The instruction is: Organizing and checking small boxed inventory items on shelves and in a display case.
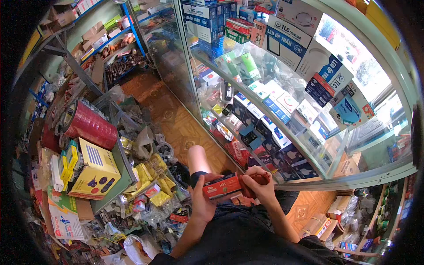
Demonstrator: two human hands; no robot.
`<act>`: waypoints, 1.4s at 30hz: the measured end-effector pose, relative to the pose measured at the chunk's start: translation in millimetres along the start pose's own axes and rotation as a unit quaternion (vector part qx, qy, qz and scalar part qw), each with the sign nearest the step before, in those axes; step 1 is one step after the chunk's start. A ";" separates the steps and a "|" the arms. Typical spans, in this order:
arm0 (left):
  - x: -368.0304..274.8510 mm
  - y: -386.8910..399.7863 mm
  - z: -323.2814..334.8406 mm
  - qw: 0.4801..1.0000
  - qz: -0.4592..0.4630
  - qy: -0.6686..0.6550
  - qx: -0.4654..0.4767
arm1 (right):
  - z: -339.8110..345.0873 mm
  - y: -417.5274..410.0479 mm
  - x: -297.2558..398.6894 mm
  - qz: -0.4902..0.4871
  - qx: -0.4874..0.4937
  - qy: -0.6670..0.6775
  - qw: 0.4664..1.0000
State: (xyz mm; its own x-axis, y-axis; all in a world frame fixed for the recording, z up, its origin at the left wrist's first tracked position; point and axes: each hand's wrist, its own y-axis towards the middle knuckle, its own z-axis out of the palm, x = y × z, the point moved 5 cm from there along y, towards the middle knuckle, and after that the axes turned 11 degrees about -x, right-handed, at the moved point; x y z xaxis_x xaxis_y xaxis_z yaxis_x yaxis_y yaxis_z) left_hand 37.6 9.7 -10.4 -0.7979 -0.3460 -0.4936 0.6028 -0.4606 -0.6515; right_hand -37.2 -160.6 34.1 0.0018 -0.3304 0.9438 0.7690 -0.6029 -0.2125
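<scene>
Near the lower middle of the head view, my left hand point(204, 202) grips a small red and black cardboard box point(222, 186) that bears writing. At the box's right end, my right hand point(261, 187) holds a dark red item point(250, 190), its fingers curled around it. Whether this item is partly inside the box cannot be told. Both hands are above my lap, and a bare knee point(197, 159) shows just beyond the box.
A glass display cabinet point(251, 94) with many boxed lamps stands ahead and to the right. At left, a shelf holds a yellow carton point(96, 170) and dark red rolls point(91, 126). Yellow packets point(160, 179) and plastic bags lie beside my left arm. Cardboard boxes point(319, 225) stand at lower right.
</scene>
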 end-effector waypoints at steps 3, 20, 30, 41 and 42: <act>-4.4 2.2 -10.9 0.992 0.105 -0.042 -0.056 | 15.7 -13.5 -6.7 -0.022 0.058 -0.032 0.998; 1.7 3.2 31.9 0.977 0.160 -0.098 -0.098 | 52.7 -23.7 34.3 -0.382 -0.121 -0.198 0.894; -13.6 2.6 52.6 0.948 0.245 -0.185 -0.077 | 48.8 -8.5 16.7 -0.194 -0.186 -0.057 0.962; -19.8 8.5 46.4 0.957 0.264 -0.123 0.011 | 33.3 14.2 -6.3 0.065 -0.094 0.101 0.988; -23.5 15.2 44.4 0.969 0.227 -0.091 0.022 | 29.6 13.9 -5.5 0.065 -0.095 0.101 0.988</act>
State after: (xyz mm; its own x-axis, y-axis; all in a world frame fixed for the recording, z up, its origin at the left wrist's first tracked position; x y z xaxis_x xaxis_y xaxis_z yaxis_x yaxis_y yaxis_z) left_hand 65.4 -25.4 16.8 -0.4408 -0.6576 -0.6110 0.8941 -0.2613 -0.3638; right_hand -7.6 -145.7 33.4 -0.0504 -0.5403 0.8400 0.6375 -0.6648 -0.3894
